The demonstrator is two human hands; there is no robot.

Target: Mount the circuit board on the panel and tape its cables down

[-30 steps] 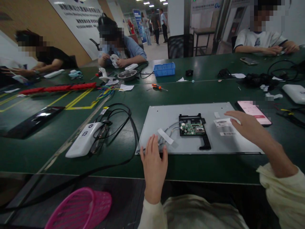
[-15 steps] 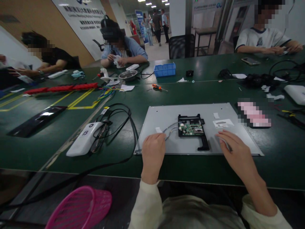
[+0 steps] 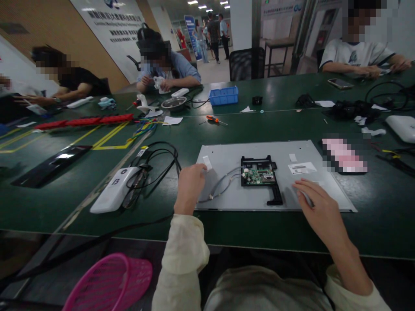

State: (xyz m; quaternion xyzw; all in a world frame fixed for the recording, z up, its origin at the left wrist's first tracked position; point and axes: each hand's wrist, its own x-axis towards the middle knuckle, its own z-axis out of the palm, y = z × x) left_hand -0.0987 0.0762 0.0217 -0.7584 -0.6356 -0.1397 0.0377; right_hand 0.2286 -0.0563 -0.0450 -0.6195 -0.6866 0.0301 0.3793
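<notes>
A grey flat metal-backed panel (image 3: 223, 151) lies on the table in front of me. On it sits a black bracket (image 3: 275, 195) with a green circuit board (image 3: 259, 176). Thin grey wires (image 3: 220, 183) loop from the board towards the panel's left front. My left hand (image 3: 190, 185) is closed over the panel's left edge, with a small white strip of tape (image 3: 207, 163) at its fingertips. Over the right front part my right hand (image 3: 319, 205) has its fingers stretched out, near a white printed label (image 3: 302, 168). What lies under its palm is hidden.
Left of the panel lie a white power bank (image 3: 115, 190) and black cables (image 3: 165, 147). A pink-screened phone (image 3: 344, 154) is at the right. Beyond are an orange screwdriver (image 3: 212, 119) and a blue basket (image 3: 223, 96). A pink basket (image 3: 110, 280) stands below. Several people sit across.
My left hand has moved left and away from me, the white strip shifting with it. The wires now show in a longer loop on the panel. My right hand is nearly still.
</notes>
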